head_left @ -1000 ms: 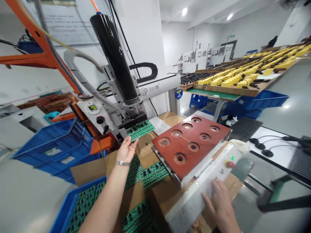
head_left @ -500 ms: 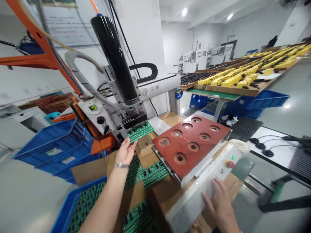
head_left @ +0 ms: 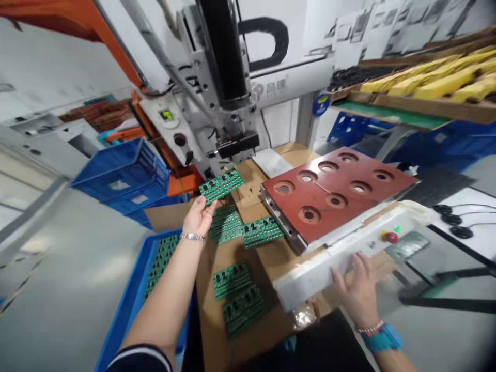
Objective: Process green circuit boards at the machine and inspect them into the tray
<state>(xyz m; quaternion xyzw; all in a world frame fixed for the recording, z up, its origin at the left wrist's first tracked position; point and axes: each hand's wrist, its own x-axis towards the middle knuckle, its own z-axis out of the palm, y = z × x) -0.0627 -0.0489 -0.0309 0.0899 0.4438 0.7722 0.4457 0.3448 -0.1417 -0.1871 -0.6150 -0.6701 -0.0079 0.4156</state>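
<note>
Left hand (head_left: 198, 218): fingers grasp a green circuit board (head_left: 221, 186), now drawn clear of the black machine head (head_left: 237, 144); right hand (head_left: 358, 287) lies against the white control housing (head_left: 318, 271); its grip cannot be determined.

Left hand (head_left: 198, 217): grips a green circuit board (head_left: 221, 186) by its lower edge, just below a black machine head (head_left: 237, 144). Right hand (head_left: 358, 289): fingers spread against the edge of a white control panel (head_left: 329, 274) bearing a red button (head_left: 392, 237); blue wristband (head_left: 383, 338) on the wrist. Nearby: red plate (head_left: 337, 194) with round holes; loose circuit boards (head_left: 232, 279) on brown cardboard (head_left: 263, 336); more boards (head_left: 163, 263) in a blue crate (head_left: 134, 305).
</note>
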